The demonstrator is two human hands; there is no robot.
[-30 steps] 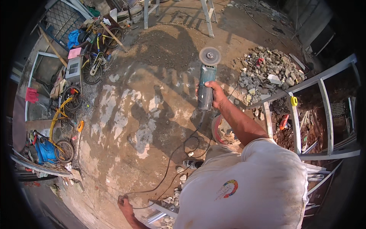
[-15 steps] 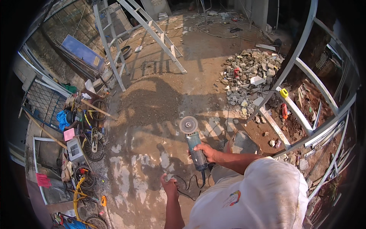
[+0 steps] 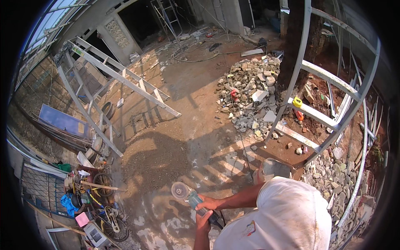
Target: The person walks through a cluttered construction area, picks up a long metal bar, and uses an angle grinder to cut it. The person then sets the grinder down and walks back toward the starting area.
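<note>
An angle grinder with a round disc points up and to the left in front of me. Around its grey-green body closes my right hand. My left hand is closed on the dark rear part, just below the right one; some of its fingers are hidden. A black cord runs from the tool's back end toward my shirt. Below the disc lies patchy concrete floor, with the disc held above it.
A stepladder stands at left beyond a sand heap. Rubble lies far right. A metal frame bears a yellow tape measure. A bucket stands by my right arm; bicycles crowd the left.
My left hand has come from beside the cord onto the grinder. The grinder has swung to point further left and sits lower left in view. My view has tilted up.
</note>
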